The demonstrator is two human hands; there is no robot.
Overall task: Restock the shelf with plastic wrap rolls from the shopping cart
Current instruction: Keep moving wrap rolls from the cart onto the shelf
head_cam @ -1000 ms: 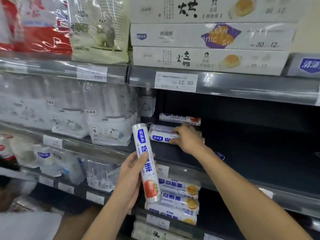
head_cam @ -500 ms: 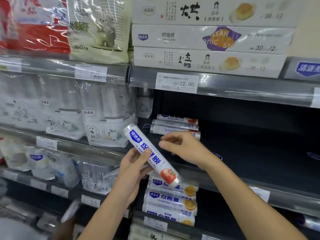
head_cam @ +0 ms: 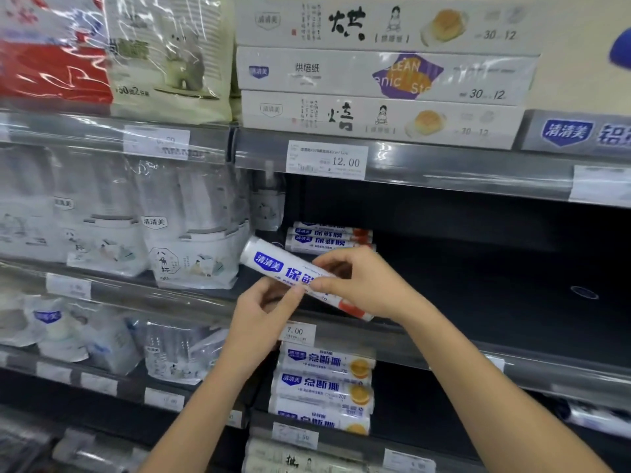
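Note:
A white plastic wrap roll point(head_cam: 273, 262) with blue lettering and a red tomato end lies tilted, its left end higher, just in front of the dark middle shelf point(head_cam: 495, 295). My left hand point(head_cam: 263, 315) holds it from below with thumb and fingers. My right hand point(head_cam: 362, 281) grips it from above near the middle. Behind them, three like rolls point(head_cam: 329, 237) lie stacked at the shelf's back left. The shopping cart is out of view.
Flat baking-paper boxes point(head_cam: 386, 73) fill the shelf above, over a 12.00 price tag point(head_cam: 327, 160). Bagged paper cups point(head_cam: 191, 230) stand to the left. Rolls with orange pictures point(head_cam: 324, 384) sit on the shelf below. The middle shelf's right part is dark and bare.
My right hand left the shelved rolls and came onto the roll held by my left hand. The roll tipped from nearly upright to slanted and moved up toward the shelf.

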